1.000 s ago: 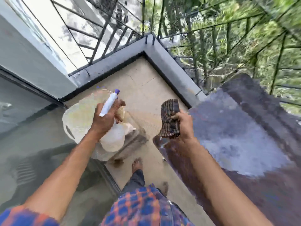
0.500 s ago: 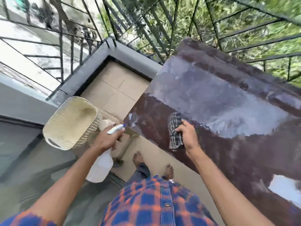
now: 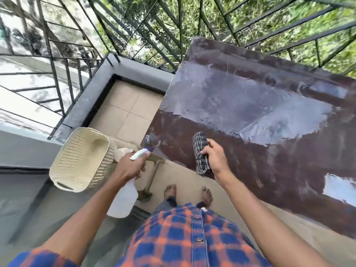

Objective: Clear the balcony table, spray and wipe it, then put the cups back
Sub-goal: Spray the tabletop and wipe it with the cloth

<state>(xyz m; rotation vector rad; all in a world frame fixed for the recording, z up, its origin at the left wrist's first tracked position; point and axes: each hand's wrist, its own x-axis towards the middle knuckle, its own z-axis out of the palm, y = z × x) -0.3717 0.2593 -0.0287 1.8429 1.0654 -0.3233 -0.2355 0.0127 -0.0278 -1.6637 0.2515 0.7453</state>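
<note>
Two hands over a balcony corner: left hand (image 3: 129,166) clamped round white plastic spray bottle (image 3: 123,201), nozzle at corner of glossy dark-brown table (image 3: 269,170); right hand (image 3: 215,158) pinching folded dark checked cloth (image 3: 200,151) onto near edge. Just left, tilted cream perforated plastic basket (image 3: 79,158). Beige tiled floor (image 3: 125,110) beneath; black metal railing (image 3: 180,35), greenery (image 3: 250,14) beyond.

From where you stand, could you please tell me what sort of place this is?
Most likely an outdoor balcony: a black metal railing borders the tiled floor, green foliage shows beyond it, and a brown table stands by the rail.
</note>
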